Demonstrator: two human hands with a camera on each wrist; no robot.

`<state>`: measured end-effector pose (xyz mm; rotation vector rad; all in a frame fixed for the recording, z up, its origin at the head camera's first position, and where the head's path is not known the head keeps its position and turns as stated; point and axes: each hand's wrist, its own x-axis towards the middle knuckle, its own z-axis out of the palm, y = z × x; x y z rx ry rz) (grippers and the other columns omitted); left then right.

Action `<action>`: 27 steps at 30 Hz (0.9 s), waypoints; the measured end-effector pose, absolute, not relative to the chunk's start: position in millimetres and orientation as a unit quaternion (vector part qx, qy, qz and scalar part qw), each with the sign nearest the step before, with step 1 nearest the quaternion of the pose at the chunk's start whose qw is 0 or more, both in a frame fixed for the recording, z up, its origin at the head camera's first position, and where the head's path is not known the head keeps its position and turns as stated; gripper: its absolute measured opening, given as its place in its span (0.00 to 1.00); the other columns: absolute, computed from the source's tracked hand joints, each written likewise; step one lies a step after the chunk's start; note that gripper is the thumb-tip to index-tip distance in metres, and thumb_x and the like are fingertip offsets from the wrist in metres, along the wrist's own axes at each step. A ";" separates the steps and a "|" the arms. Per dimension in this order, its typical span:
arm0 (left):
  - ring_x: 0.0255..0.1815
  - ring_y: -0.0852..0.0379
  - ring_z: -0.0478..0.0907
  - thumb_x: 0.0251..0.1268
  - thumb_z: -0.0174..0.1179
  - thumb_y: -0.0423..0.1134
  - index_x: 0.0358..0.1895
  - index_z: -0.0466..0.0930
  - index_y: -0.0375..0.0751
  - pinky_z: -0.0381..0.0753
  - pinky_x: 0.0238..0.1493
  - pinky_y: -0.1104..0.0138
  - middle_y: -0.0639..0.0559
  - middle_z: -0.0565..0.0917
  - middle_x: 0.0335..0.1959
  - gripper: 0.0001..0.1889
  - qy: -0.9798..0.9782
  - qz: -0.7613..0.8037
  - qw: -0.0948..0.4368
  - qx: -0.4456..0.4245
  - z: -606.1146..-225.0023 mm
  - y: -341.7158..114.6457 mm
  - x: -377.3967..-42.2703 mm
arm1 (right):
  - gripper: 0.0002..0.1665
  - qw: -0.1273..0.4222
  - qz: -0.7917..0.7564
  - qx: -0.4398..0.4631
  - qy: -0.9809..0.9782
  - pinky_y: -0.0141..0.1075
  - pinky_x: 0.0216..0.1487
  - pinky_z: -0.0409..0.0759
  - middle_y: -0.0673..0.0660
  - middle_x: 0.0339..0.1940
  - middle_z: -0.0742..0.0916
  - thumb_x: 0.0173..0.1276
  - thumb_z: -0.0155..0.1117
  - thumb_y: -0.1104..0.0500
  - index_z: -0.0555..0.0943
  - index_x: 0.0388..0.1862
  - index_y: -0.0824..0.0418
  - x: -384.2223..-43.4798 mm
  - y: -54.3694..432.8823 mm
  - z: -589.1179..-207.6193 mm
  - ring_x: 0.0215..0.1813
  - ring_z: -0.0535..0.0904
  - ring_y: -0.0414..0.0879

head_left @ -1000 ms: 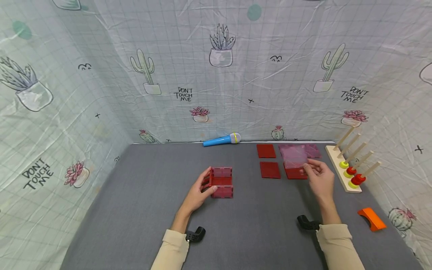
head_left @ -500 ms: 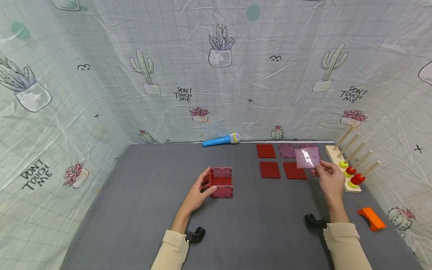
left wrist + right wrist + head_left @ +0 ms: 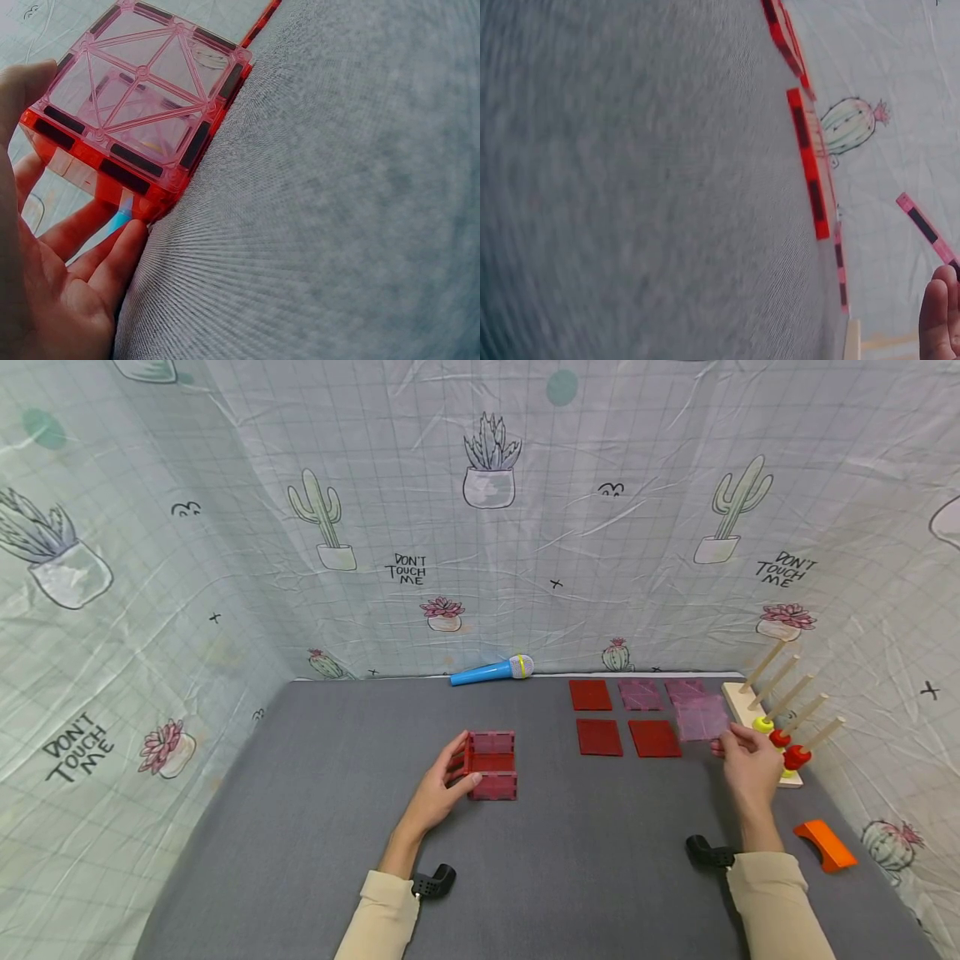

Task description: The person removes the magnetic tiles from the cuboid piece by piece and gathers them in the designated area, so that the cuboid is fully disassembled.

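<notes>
My left hand [image 3: 433, 795] grips the left side of a small box of magnetic tiles [image 3: 493, 787], its thumb at the near corner and the fingers round the side. The box has red and pink see-through walls, and its inside shows from above. In the left wrist view a pink tile face [image 3: 142, 82] with black magnet strips is toward the camera. Over at the right, my right hand [image 3: 753, 770] pinches a pink magnetic tile [image 3: 703, 720] by its near right corner, raised above the table. The right wrist view catches only that tile's edge [image 3: 922, 221] and some fingers.
Three red tiles [image 3: 600, 738] and two pink tiles [image 3: 640, 695] lie flat at the back right. Beyond my right hand stands a wooden peg board [image 3: 737, 700] with red and yellow rings. An orange arch block [image 3: 827, 846] and a toy microphone [image 3: 483, 673] are also on the table.
My right hand has carried the pink tile rightward, from over the flat tiles to beside the peg board. My left hand and the tile box have stayed still.
</notes>
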<state>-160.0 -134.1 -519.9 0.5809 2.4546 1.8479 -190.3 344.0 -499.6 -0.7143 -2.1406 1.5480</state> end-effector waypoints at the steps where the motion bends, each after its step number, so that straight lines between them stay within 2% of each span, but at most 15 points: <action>1: 0.74 0.37 0.66 0.70 0.61 0.37 0.80 0.54 0.42 0.70 0.70 0.42 0.38 0.65 0.76 0.38 0.786 0.590 0.008 0.184 -520.0 -134.1 -160.1 | 0.26 0.206 0.548 -0.259 -0.768 0.18 0.28 0.79 0.31 0.22 0.80 0.73 0.61 0.55 0.78 0.65 0.68 -190.6 345.4 -500.6 0.22 0.79 0.24; 21: 0.74 0.37 0.65 0.70 0.60 0.36 0.80 0.53 0.44 0.69 0.70 0.41 0.38 0.64 0.77 0.38 0.789 0.587 0.008 0.180 -528.0 -135.2 -163.6 | 0.25 0.174 0.465 -0.276 -0.823 0.18 0.25 0.75 0.31 0.20 0.75 0.76 0.55 0.52 0.79 0.64 0.66 -192.8 361.9 -508.4 0.20 0.76 0.25; 23: 0.74 0.38 0.65 0.70 0.60 0.37 0.80 0.52 0.46 0.68 0.70 0.41 0.39 0.64 0.77 0.39 0.791 0.586 0.004 0.178 -537.2 -135.6 -167.5 | 0.25 0.169 0.444 -0.275 -0.836 0.19 0.24 0.75 0.35 0.21 0.78 0.76 0.53 0.53 0.80 0.63 0.67 -194.3 362.8 -508.7 0.19 0.74 0.24; 27: 0.75 0.41 0.65 0.70 0.61 0.38 0.80 0.53 0.55 0.69 0.71 0.42 0.44 0.64 0.77 0.39 0.793 0.585 0.001 0.172 -554.3 -136.9 -175.0 | 0.26 0.157 0.396 -0.272 -0.863 0.23 0.23 0.73 0.57 0.33 0.87 0.75 0.50 0.54 0.80 0.62 0.68 -196.4 364.4 -509.8 0.21 0.73 0.29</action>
